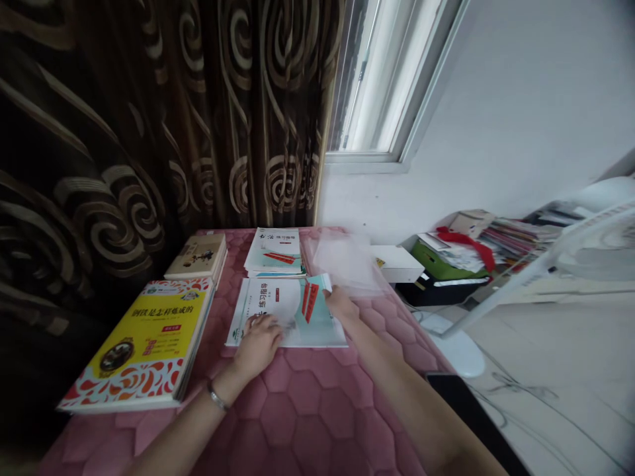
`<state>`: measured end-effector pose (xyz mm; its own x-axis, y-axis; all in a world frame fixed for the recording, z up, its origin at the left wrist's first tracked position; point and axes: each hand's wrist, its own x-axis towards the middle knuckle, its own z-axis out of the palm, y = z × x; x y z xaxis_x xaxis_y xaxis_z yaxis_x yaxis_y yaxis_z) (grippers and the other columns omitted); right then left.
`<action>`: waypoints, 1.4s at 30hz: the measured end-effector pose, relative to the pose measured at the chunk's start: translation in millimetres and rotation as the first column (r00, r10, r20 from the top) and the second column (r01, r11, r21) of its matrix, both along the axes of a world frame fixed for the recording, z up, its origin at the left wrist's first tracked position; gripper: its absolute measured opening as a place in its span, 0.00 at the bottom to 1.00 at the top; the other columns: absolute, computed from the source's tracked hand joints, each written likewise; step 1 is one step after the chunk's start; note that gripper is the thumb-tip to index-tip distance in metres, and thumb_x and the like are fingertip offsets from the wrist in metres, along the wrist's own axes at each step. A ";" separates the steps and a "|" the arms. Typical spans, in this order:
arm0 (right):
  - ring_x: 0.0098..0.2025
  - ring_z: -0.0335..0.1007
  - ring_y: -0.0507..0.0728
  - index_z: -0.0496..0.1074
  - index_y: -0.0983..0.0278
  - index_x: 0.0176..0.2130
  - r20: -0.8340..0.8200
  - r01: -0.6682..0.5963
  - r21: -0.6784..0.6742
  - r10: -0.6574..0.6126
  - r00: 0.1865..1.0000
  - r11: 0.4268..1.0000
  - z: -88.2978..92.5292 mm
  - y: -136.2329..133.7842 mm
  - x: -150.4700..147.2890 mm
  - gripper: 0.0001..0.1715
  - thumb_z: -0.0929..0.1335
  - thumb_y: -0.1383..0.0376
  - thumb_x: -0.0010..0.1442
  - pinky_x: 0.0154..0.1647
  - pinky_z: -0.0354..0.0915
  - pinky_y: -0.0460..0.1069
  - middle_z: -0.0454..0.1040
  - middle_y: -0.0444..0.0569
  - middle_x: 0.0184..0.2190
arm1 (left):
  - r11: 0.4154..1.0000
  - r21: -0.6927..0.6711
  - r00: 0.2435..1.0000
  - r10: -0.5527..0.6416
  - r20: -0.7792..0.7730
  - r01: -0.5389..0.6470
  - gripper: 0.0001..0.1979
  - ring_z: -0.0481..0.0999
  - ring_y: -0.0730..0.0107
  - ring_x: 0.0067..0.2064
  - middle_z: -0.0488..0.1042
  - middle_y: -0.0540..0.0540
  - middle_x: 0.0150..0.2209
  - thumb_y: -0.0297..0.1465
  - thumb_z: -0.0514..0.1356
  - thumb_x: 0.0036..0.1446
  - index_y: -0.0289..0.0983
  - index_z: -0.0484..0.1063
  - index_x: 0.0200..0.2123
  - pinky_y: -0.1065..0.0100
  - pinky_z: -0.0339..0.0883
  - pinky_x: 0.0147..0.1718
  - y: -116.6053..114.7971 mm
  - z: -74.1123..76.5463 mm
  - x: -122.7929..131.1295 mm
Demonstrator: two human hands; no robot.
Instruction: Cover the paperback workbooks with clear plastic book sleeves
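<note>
A pale green and white workbook [290, 301] with a red picture on its cover lies on the pink padded table cover. My left hand [258, 345] rests on the workbook's lower left part, fingers slightly bent over the cover. At the right edge of the same workbook, my right hand [340, 304] has its fingers closed on the border; the thumb side is partly hidden. Just beyond lies a small stack of similar booklets [275, 250]. To the left is a stack topped by a yellow book [153, 324], with a stack of smaller brown books [196, 254] behind it.
A translucent plastic sheet or bag [347, 264] lies at the back right, near a white box [397, 263]. Past the table stand a green bin of papers [441, 254] and a white fan [501, 284]. A dark patterned curtain [238, 119] borders the table's far side.
</note>
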<state>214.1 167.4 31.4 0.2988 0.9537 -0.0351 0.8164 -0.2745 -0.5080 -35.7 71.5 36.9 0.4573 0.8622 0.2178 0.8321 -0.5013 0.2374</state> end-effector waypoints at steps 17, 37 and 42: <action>0.48 0.71 0.60 0.79 0.57 0.37 0.147 -0.538 0.370 0.524 0.839 0.757 -24.3 -125.1 -64.3 0.06 0.70 0.61 0.61 0.49 0.59 0.55 0.78 0.48 0.44 | 0.998 0.043 0.998 -0.047 0.037 0.045 0.11 0.73 0.60 0.51 0.77 0.46 0.48 0.25 0.59 0.60 0.42 0.78 0.43 0.57 0.67 0.51 -19.2 -16.9 2.3; 0.52 0.70 0.62 0.80 0.52 0.35 0.019 -0.310 0.297 0.319 0.947 0.903 -41.7 -131.6 34.8 0.13 0.65 0.59 0.61 0.54 0.59 0.62 0.78 0.45 0.47 | 0.932 0.220 0.930 0.218 0.296 -0.288 0.10 0.78 0.62 0.43 0.81 0.46 0.39 0.23 0.58 0.57 0.40 0.79 0.30 0.58 0.73 0.46 -17.1 -42.4 -96.5; 0.53 0.70 0.62 0.80 0.52 0.37 -0.001 -0.298 0.298 0.313 0.950 0.907 -42.3 -131.4 33.7 0.14 0.64 0.62 0.59 0.54 0.59 0.62 0.78 0.45 0.49 | 0.939 0.190 0.911 0.206 0.357 -0.287 0.12 0.78 0.63 0.43 0.81 0.46 0.39 0.21 0.56 0.56 0.40 0.78 0.30 0.59 0.74 0.46 -16.6 -44.0 -95.4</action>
<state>247.8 36.0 -10.9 -0.0041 0.9682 0.2503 0.8094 0.1502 -0.5677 -131.1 54.9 -7.2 0.1051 0.8439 0.5261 0.8317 -0.3646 0.4187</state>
